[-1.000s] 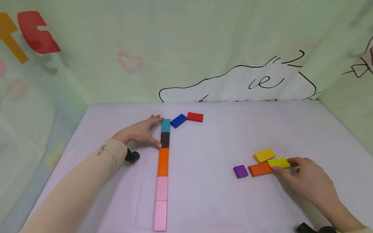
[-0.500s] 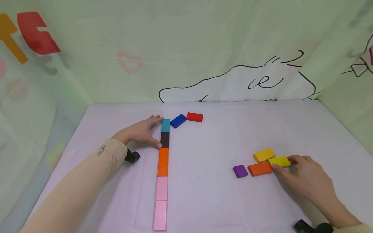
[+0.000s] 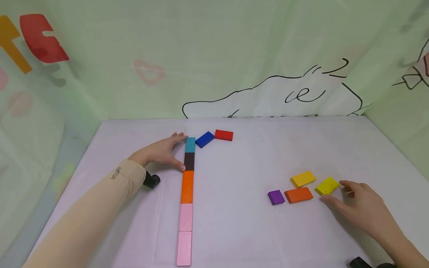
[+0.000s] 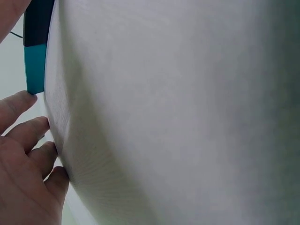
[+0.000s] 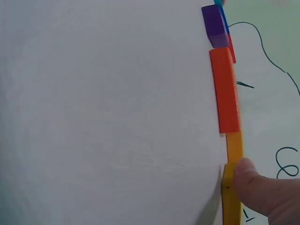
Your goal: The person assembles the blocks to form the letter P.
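In the head view my left hand (image 3: 161, 152) rests beside the far end of a row of flat blocks. Its index fingertip is at the far end of the teal block (image 3: 190, 144), and its thumb tip is near where the dark block (image 3: 189, 161) meets the orange block (image 3: 187, 186). Two pink blocks (image 3: 185, 217) continue the row toward me. On the right, my right hand (image 3: 360, 203) pinches a bright yellow block (image 3: 326, 186) at two corners with thumb and index finger. In the right wrist view the thumb (image 5: 251, 185) overlaps the yellow block's side.
Left of the bright yellow block lie a red-orange block (image 3: 299, 195), a golden yellow block (image 3: 303, 179) and a purple block (image 3: 276, 197). Beside the row's far end are a blue block (image 3: 205, 139) and a red block (image 3: 223, 135). A printed curtain (image 3: 214, 56) rises behind the table.
My right hand has shifted slightly right, and the bright yellow block has turned and come away from the red-orange and golden yellow blocks. My left hand stays in place at the row.
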Tool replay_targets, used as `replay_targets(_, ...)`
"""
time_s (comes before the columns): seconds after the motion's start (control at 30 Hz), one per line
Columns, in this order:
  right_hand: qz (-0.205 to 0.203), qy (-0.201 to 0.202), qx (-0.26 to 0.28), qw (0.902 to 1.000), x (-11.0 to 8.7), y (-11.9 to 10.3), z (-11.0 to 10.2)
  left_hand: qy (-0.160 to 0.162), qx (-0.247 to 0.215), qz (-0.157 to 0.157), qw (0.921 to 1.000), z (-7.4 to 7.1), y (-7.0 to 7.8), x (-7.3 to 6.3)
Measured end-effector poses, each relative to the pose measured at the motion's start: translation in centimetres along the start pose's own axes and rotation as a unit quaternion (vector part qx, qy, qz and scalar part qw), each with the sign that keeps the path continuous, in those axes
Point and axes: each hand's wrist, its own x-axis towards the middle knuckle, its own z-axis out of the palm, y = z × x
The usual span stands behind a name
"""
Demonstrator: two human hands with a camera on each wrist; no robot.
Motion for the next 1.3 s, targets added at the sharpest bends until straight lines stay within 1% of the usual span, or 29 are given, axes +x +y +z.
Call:
replay_targets(0.07, 0.008, 0.012, -0.002, 0.9999, -0.1, 0.0, 0.3, 0.000, -0.001, -0.001, 1.0000, 0.0, 0.0, 0.0)
replay_targets(0.13, 0.007, 0.014, -0.004, 0.9999, 0.1, 0.2, 0.3, 0.000, -0.001, -0.001, 1.0000, 0.0, -0.1, -0.1)
replay_targets(0.2, 0.007, 0.005, -0.005, 1.0000, 0.5, 0.5, 0.2, 0.001, 0.000, 0.000, 1.0000, 0.0, -0.1, 0.0)
replay_targets(0.27, 0.007, -0.016, -0.006, 0.9998, 1.3, 1.2, -0.3, 0.002, 0.000, 0.002, 1.0000, 0.0, -0.1, 0.0)
replay_targets(0.37, -0.001, -0.056, -0.002, 0.9984, 3.1, 2.3, -1.3, 0.003, 0.000, 0.001, 1.0000, 0.1, -0.1, 0.0)
replay_targets(0.47, -0.026, -0.091, 0.002, 0.9955, 5.4, 3.3, -2.4, -0.001, -0.002, -0.004, 1.0000, 0.2, 0.0, 0.0)
replay_targets(0.57, -0.053, -0.114, 0.006, 0.9921, 7.6, 3.6, -3.3, -0.003, -0.004, -0.003, 1.0000, 0.3, 0.1, 0.1)
replay_targets(0.63, -0.065, -0.126, 0.003, 0.9898, 8.9, 3.3, -3.7, -0.002, -0.007, 0.000, 1.0000, 0.3, 0.2, 0.1)
replay_targets(0.77, -0.078, -0.142, -0.007, 0.9867, 11.0, 1.9, -4.1, 0.002, -0.006, 0.005, 1.0000, 0.3, 0.5, 0.2)
replay_targets(0.9, -0.088, -0.151, -0.009, 0.9846, 12.3, -0.1, -3.9, 0.001, -0.004, 0.004, 1.0000, 0.3, 0.8, 0.2)
replay_targets(1.07, -0.114, -0.153, 0.012, 0.9816, 13.1, -3.2, -3.0, -0.003, -0.008, 0.003, 1.0000, 0.4, 1.1, 0.2)
replay_targets(1.17, -0.138, -0.153, 0.027, 0.9782, 13.4, -5.3, -2.6, -0.004, -0.006, 0.003, 1.0000, 0.4, 1.2, 0.2)
replay_targets(1.3, -0.158, -0.164, 0.040, 0.9729, 13.8, -7.8, -2.2, -0.004, -0.006, 0.000, 1.0000, 0.4, 1.3, 0.1)
